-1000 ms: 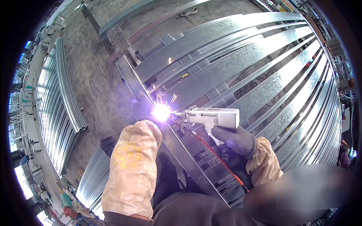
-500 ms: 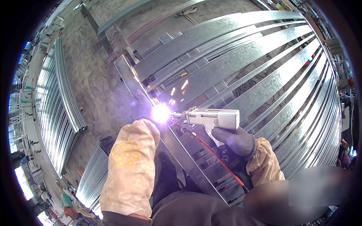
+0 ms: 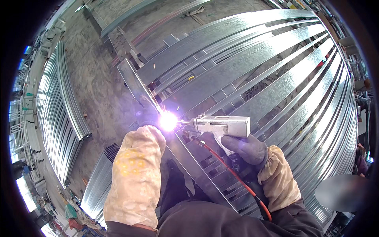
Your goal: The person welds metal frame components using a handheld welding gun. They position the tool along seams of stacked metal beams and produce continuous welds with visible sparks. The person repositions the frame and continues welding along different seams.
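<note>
My right hand, in a grey glove, is wrapped round the grip of a silver welding gun. The gun's nozzle points left into a glaring white-violet arc at the edge of a long metal beam. A red hose runs beneath the gun toward my right forearm. My left hand is close beside the arc, at the beam's left side. Its fingers are lost in the glare and behind the tan protective sleeve, so I cannot see what they do.
Long galvanized metal strips lie in a row across the frame to the right. A stack of metal profiles rests on the concrete floor at the left. More metal sheets stand near my left sleeve.
The larger sparks above the arc have faded to a few small ones. More of my right sleeve and the red hose shows at lower right. The gun has barely moved.
</note>
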`<state>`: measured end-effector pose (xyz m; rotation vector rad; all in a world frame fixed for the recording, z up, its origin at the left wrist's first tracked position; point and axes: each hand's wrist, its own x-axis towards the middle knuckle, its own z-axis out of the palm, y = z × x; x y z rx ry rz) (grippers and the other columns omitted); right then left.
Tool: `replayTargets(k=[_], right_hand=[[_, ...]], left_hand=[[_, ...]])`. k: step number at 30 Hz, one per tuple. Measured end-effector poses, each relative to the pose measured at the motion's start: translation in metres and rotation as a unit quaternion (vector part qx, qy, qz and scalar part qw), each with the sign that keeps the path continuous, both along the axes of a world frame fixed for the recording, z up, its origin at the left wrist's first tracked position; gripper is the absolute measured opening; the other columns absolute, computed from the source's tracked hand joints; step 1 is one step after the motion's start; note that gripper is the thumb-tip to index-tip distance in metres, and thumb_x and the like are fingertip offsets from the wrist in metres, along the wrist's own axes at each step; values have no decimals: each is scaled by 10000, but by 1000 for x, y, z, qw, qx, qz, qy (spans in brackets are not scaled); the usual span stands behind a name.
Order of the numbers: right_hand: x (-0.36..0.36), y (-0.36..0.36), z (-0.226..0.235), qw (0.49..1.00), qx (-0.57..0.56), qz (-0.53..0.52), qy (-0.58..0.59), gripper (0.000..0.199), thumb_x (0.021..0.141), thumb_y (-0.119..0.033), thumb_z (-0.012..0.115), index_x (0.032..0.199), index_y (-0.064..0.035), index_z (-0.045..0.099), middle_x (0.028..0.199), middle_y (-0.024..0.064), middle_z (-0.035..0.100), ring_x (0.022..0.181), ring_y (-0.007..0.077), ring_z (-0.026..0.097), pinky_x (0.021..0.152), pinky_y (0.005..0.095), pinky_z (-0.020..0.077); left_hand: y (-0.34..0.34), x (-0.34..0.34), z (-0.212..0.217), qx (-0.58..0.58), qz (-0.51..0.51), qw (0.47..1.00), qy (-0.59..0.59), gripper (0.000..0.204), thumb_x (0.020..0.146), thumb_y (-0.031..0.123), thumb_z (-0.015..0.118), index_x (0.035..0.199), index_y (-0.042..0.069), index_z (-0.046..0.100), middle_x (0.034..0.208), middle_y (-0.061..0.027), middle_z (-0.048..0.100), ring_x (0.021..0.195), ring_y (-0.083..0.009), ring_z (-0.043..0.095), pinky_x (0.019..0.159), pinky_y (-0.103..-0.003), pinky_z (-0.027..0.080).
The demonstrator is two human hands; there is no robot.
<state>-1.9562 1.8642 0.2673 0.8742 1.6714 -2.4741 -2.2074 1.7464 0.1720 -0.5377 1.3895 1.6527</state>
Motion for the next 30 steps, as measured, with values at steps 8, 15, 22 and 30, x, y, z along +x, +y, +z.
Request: replayTargets(k=[8, 15, 22, 30], right_hand=[[2, 1, 13, 998, -50, 5, -25, 398, 977, -211, 602, 1307, 2, 539, 1127, 69, 637, 1020, 142, 575, 898, 313, 479], [2, 0, 18, 1000, -27, -1, -6, 413, 976, -198, 602, 1327, 5, 523, 1193, 85, 625, 1083, 159, 566, 956, 319, 460], [3, 6, 23, 998, -60, 26, -13, 406, 977, -199, 596, 1319, 8, 529, 1163, 81, 641, 1049, 148, 574, 931, 311, 464], [22, 2, 35, 998, -33, 2, -62, 387, 974, -193, 599, 1299, 12, 552, 1113, 64, 647, 1015, 140, 573, 905, 297, 460]], left_hand=[[2, -2, -1, -1, 3, 1000, 5, 480, 1013, 351, 385, 1281, -45, 436, 1122, -269, 604, 961, -382, 636, 842, -444, 515], [1, -27, -12, -51, 27, 988, 145, 480, 1010, 340, 389, 1260, -64, 454, 1112, -275, 609, 965, -385, 633, 863, -440, 504], [-5, -40, -31, -315, -41, 818, 480, 480, 1006, 329, 392, 1239, -82, 471, 1103, -281, 614, 969, -389, 631, 884, -436, 492], [-7, -45, -25, -300, -61, 818, 487, 513, 996, 333, 402, 1285, -88, 457, 1162, -306, 601, 1065, -428, 603, 929, -452, 457]])
